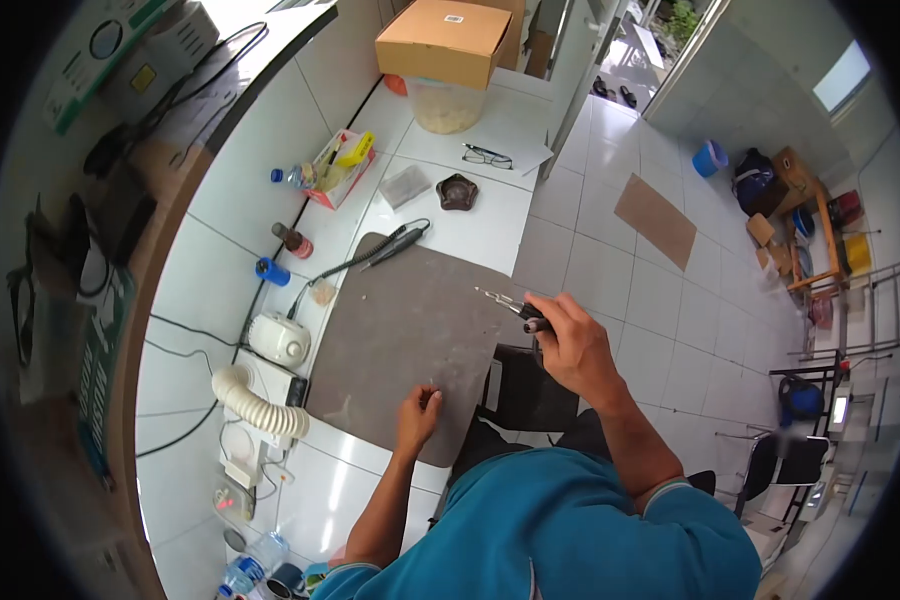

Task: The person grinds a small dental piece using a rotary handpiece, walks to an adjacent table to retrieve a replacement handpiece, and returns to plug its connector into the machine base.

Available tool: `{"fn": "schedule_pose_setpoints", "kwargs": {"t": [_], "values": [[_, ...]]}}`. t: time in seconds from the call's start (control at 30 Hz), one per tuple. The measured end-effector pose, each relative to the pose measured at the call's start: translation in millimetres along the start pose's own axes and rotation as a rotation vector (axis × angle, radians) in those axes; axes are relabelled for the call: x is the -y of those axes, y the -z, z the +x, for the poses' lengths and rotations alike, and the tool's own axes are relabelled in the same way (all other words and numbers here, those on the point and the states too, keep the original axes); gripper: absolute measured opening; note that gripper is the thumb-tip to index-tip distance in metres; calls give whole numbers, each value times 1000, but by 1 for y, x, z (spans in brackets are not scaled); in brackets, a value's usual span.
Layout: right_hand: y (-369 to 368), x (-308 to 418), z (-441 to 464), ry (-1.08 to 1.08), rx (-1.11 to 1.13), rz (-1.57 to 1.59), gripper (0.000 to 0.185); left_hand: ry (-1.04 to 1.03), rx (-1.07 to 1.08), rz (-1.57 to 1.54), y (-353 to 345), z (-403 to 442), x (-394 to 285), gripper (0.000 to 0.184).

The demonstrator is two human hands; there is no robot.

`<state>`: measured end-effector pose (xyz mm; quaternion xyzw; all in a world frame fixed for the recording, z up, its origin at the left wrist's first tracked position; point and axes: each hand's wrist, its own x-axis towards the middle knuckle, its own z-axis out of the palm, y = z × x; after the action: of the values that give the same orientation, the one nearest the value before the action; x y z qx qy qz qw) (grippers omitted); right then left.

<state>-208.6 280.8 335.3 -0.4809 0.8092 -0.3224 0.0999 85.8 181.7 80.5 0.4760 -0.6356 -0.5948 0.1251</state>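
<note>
My right hand (575, 345) is raised over the right edge of the grey-brown work mat (400, 330). Its fingers are wrapped round a pair of pliers (505, 300) with slim metal jaws and black handles; the jaws point left, over the mat. My left hand (418, 415) rests low on the mat, near its front edge. The fingers there are curled together, and whatever they may pinch is too small to make out. Along the mat's far edge lies a black pen-shaped corded tool (395, 245).
Left of the mat stand a white device (278, 340), a ribbed hose (260, 405), a blue container (272, 271) and a small brown bottle (292, 240). Farther back are a star-shaped ashtray (457, 191), glasses (487, 156) and a cardboard box (445, 45). A black chair (535, 390) adjoins the table's right side.
</note>
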Motion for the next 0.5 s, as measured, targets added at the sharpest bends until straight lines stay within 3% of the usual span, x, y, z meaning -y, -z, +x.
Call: {"fn": "schedule_pose_setpoints", "kwargs": {"t": [0.2, 0.4, 0.5], "values": [[-78, 7, 83, 282, 13, -157, 44, -103, -176, 415, 7, 24, 5, 33], [-226, -76, 107, 639, 74, -262, 50, -65, -349, 223, -2, 17, 21, 30], [-254, -108, 115, 789, 155, -256, 55, -211, -483, 297, -12, 18, 34, 22]]}}
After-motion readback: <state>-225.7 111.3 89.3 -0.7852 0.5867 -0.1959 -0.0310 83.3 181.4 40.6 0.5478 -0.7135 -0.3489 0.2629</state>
